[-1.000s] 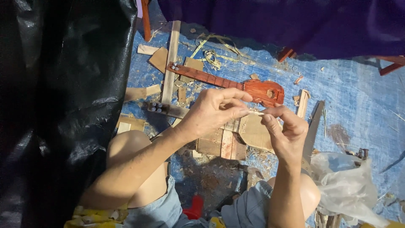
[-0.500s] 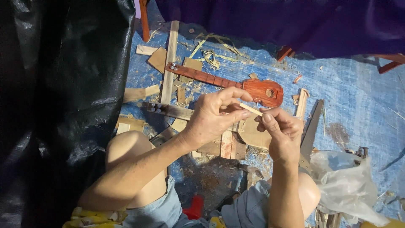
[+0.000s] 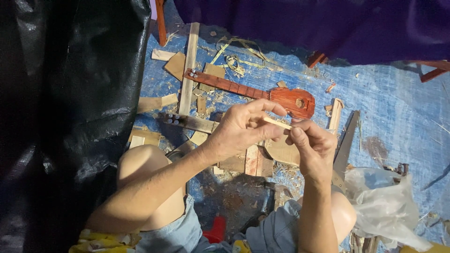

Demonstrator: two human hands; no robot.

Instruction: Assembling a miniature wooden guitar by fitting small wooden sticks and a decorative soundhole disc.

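My left hand [image 3: 243, 129] and my right hand [image 3: 313, 143] meet in front of me over a blue tarp [image 3: 389, 112]. Between their fingertips is a thin pale wooden stick [image 3: 277, 122], pinched at one end by my left thumb and fingers and at the other by my right. Just beyond the hands, a small reddish-brown toy guitar [image 3: 262, 93] lies flat on the tarp, its neck pointing up and left. Flat wooden offcuts [image 3: 255, 161] lie under my hands, between my bare knees.
A long wooden slat [image 3: 189, 70] and a short bar with metal pegs [image 3: 185, 121] lie left of the guitar amid shavings. A handsaw blade [image 3: 344, 150] rests at right beside a crumpled clear plastic bag [image 3: 382, 206]. Black plastic sheeting [image 3: 65, 103] fills the left side.
Both hands have stayed together on the stick; the left fingers have shifted slightly along it and the hands sit a little lower in view.
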